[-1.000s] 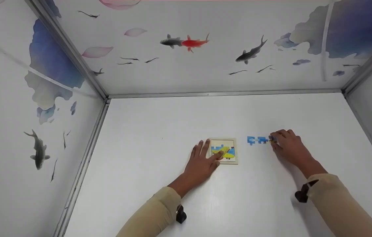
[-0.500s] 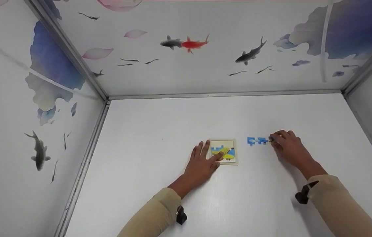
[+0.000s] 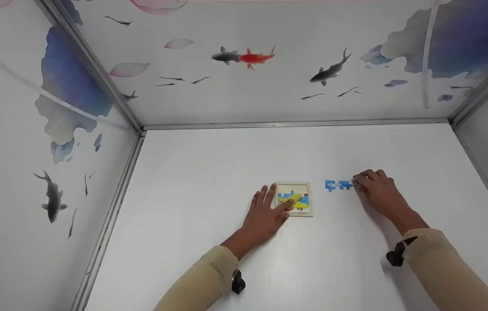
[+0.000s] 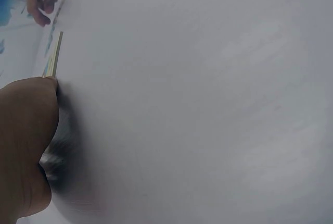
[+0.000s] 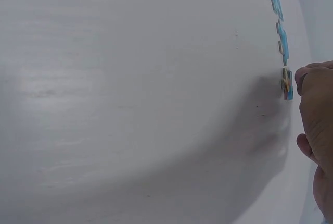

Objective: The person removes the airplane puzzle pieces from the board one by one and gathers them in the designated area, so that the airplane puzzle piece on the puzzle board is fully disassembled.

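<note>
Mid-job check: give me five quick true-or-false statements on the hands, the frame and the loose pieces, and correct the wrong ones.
1. The left hand touches the puzzle in the frame. True.
2. The frame is completely filled. False: its far side shows bare.
3. Two blue pieces lie between the frame and the right hand. True.
4. The loose pieces lie left of the frame. False: they are to its right.
5. The right hand is at a third piece. True.
</note>
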Demonstrator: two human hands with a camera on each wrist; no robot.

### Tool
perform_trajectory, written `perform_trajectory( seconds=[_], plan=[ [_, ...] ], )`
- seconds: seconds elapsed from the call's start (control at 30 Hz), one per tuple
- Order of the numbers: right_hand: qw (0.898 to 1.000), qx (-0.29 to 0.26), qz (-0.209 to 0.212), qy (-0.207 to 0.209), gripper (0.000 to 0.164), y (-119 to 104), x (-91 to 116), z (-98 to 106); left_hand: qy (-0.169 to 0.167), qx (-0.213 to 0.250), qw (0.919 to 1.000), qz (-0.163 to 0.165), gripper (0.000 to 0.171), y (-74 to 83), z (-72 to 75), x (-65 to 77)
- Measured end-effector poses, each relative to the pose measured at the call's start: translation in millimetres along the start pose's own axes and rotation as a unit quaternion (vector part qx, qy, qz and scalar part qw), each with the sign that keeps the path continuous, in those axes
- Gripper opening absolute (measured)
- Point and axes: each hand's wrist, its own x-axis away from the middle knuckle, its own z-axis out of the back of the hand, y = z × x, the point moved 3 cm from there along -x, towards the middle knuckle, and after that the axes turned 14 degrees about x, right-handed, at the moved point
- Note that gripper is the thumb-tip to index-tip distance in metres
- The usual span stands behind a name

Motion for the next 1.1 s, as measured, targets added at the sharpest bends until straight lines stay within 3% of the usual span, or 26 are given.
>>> perform_trajectory(
  seconds=[0.23, 0.63, 1.1],
  plan=[
    [0.999, -0.021, -0.012, -0.027, 0.029, -0.2, 2.1, -1.3, 0.001, -0.003, 1.0, -0.003, 0.051, 0.6, -0.1, 0.2],
    [0.999, -0.026, -0.014, -0.033, 0.031, 2.1, 0.6, -0.1, 0.008, 0.002, 0.9999, -0.013, 0.051, 1.4, 0.2, 0.8],
    [0.999, -0.042, -0.012, 0.006, 0.036, -9.5, -4.4, 0.5, -0.001, 0.011, 0.9999, -0.005, 0.05, -4.3, -0.7, -3.9]
  ],
)
